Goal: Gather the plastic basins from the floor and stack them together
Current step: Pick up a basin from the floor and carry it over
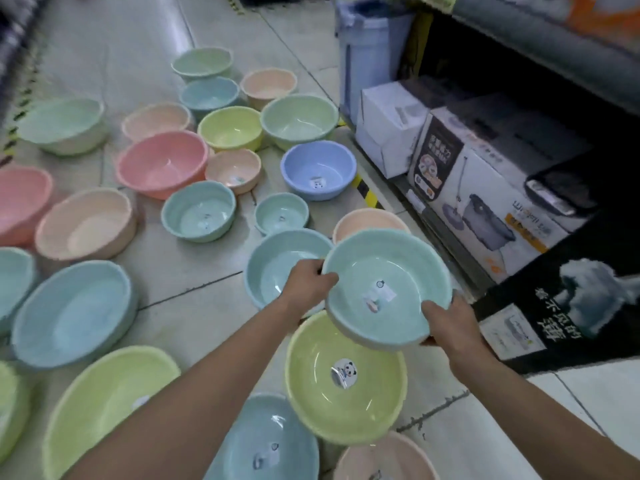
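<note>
Both hands (450, 323) grip teal basin (386, 289) above yellow-green basin (343, 382).

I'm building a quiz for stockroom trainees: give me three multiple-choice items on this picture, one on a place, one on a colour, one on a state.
1. Where is the held basin?
A. On a chair
B. Over the far rim of the yellow-green basin
C. Inside a red bucket

2. What colour is it?
A. Pale teal
B. Black
C. Red

3. How is it held?
A. By one hand only
B. Not held at all
C. By the left hand and right hand at its rim

Answers: 1 B, it overlaps that basin's rim; 2 A, its inside is pale teal; 3 C, a hand grips each side.
</note>
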Demonstrator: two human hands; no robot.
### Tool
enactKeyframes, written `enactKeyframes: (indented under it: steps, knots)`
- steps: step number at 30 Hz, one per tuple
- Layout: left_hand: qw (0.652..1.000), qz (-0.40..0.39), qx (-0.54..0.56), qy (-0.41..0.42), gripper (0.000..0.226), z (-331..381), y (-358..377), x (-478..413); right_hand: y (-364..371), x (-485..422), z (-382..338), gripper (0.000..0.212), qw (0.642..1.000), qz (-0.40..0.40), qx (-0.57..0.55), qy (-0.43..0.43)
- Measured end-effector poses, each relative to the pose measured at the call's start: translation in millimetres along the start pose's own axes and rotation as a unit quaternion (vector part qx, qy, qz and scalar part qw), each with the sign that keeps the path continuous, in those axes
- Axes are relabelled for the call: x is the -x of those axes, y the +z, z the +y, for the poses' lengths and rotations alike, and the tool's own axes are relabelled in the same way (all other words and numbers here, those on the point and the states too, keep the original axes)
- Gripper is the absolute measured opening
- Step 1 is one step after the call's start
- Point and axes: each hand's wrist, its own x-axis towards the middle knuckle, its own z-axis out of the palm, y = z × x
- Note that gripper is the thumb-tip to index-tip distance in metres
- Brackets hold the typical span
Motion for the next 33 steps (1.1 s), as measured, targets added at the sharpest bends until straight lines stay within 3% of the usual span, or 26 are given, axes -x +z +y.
enactKeyframes:
  steps: [7,15,23,33]
  knots:
    - [0.994,0.019,0.047,-0.098,0.015,102,-179,159,8,175,-192,0.038,0.993,-0.112,0.038,0.017]
    - [0.954,0.079,0.208,-0.203,0.021,204,-286,281,10,322,-328,0.042,0.991,-0.122,0.023,0.044]
    - [0.963,0.092,0.156,-0.201,0.012,245,-321,355,-12,398,-355,0.037,0.992,-0.098,0.018,0.079]
    - [0.967,0.126,0.133,-0.18,0.02,268,-298,379,-27,395,-379,0.045,0.988,-0.143,0.048,0.041]
